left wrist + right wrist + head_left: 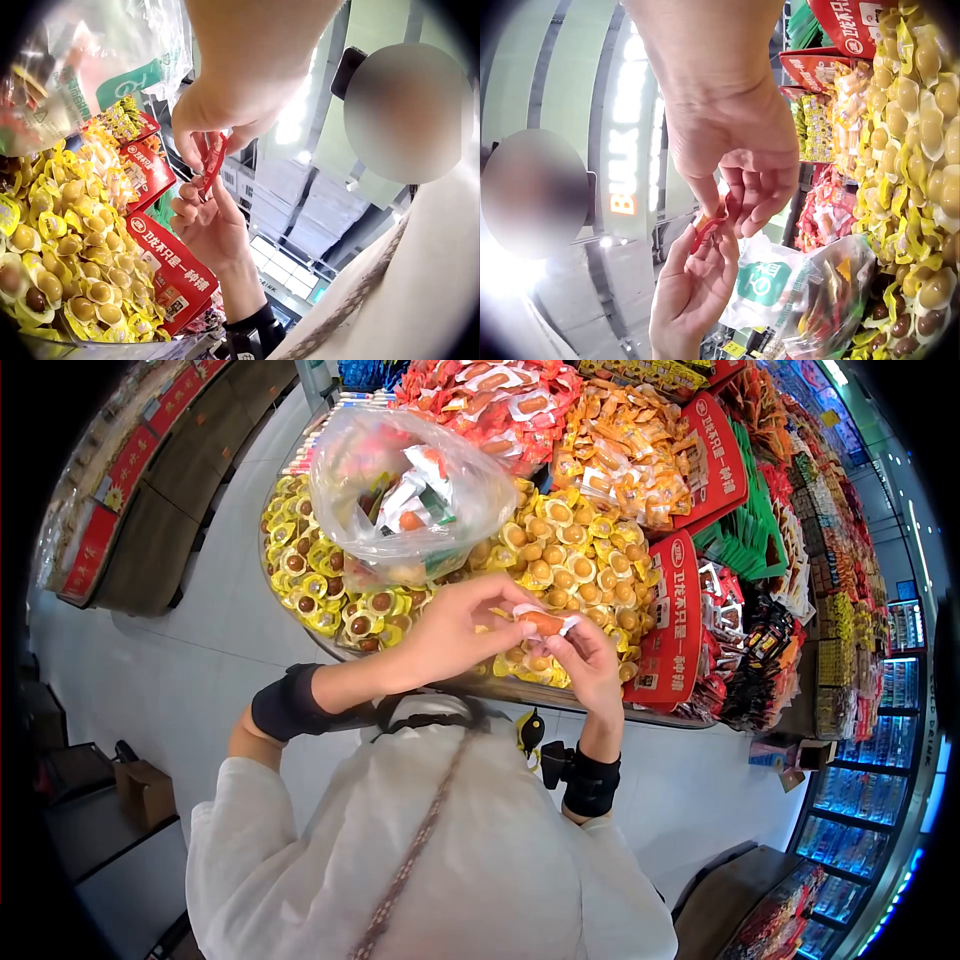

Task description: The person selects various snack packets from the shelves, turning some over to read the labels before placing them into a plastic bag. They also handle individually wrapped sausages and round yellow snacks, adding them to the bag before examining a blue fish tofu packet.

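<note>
A small snack packet (545, 622), with a reddish-brown sausage showing through its front and white ends, is held between both hands over the near edge of the display. From the left, my left hand (448, 635) pinches one end with thumb and fingers. My right hand (590, 665) grips the other end between thumb and fingers. The packet's red back (214, 161) shows in the left wrist view, between the fingertips of the two hands. Just beyond the left hand, an open clear plastic bag (340, 480) holds several mixed packets and rests on the yellow-wrapped eggs (560, 565).
Red printed cards (668, 625) divide the display at the right. Orange packets (630, 450) and red-wrapped sausages (480, 405) lie toward the back. Dark packets (765, 640) fill the right section. A shelf (160, 510) runs along the aisle at left.
</note>
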The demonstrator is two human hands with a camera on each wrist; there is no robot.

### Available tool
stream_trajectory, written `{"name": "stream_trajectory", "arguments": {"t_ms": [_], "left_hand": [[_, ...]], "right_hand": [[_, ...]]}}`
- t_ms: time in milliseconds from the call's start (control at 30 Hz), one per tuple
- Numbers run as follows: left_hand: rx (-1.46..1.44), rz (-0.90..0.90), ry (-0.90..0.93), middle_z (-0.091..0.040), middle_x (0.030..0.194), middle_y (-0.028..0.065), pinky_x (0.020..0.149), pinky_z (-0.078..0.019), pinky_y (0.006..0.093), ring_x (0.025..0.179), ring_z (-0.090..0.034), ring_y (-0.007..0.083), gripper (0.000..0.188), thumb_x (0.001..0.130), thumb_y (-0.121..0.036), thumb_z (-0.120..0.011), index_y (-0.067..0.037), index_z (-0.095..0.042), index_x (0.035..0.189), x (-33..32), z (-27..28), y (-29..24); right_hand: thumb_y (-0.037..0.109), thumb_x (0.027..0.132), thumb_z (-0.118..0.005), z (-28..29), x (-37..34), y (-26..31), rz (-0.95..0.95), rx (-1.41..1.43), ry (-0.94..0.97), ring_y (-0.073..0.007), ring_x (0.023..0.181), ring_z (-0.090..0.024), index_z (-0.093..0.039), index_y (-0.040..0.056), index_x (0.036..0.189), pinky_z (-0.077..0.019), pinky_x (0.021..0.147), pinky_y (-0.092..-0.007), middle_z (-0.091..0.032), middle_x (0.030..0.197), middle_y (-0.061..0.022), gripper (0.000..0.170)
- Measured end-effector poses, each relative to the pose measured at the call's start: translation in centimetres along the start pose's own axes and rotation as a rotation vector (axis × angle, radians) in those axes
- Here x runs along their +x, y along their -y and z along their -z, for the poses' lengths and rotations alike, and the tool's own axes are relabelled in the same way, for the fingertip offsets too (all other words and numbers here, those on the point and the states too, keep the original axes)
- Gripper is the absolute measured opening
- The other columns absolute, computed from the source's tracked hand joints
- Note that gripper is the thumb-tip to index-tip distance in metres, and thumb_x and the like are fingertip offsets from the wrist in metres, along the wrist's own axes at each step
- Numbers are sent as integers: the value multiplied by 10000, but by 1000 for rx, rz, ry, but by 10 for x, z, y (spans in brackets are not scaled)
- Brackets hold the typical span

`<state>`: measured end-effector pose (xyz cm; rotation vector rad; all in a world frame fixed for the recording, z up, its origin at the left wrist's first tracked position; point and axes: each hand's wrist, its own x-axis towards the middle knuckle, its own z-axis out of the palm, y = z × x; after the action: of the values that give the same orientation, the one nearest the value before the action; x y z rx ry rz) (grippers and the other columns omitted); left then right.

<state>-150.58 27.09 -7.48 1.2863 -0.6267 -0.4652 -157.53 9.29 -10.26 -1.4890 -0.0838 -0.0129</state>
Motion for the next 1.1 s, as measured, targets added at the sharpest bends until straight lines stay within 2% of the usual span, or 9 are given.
{"name": "stream_trajectory", "arguments": {"t_ms": [133,300,500,700,800,900,1100], "left_hand": [[44,155,52,-591,844,63,655,-469,222,741,-552,78,149,802,-112,-580,13,-553,879,1,12,9],[-234,307,25,-591,850,58,684,-494,235,754,-577,105,116,813,-106,-569,-1,-548,857,-1,13,14],[-322,414,104,-584,839,68,700,-510,255,768,-583,114,90,814,-82,-560,-6,-525,848,-8,15,20],[-308,426,115,-586,830,65,702,-512,259,757,-587,116,77,816,-73,-553,-9,-519,844,-11,14,19],[-296,447,178,-589,833,62,693,-511,255,752,-589,118,92,818,-89,-556,-9,-521,847,-11,13,17],[-313,460,239,-602,847,85,664,-495,258,800,-602,159,118,819,-101,-558,3,-530,869,-12,11,17],[-105,312,211,-598,804,48,672,-459,224,756,-572,92,114,807,-99,-578,5,-542,840,-15,7,11]], "right_hand": [[99,847,-509,4,1,6,52,7,-13,-99,711,-538,-519,-12,959,-439,665,-232,-566,826,-39,158],[179,872,-477,3,3,4,29,-39,-70,-76,633,-506,-521,5,851,-400,591,-206,-563,698,-24,181],[209,868,-484,2,4,-4,-8,54,-137,-76,586,-490,-522,11,785,-388,565,-203,-549,649,-27,218],[215,860,-501,-1,5,-4,-53,181,-152,-71,575,-476,-513,24,760,-380,553,-196,-537,650,-20,215],[215,861,-501,-4,4,-1,-82,292,-151,-62,570,-466,-506,40,752,-373,543,-193,-531,657,-8,206],[210,866,-495,-5,2,-3,-94,390,-153,-51,566,-457,-497,59,744,-366,533,-191,-517,654,8,194],[205,871,-485,-6,6,-1,-86,400,-175,-34,581,-449,-487,79,760,-356,525,-187,-503,673,26,168]]}}
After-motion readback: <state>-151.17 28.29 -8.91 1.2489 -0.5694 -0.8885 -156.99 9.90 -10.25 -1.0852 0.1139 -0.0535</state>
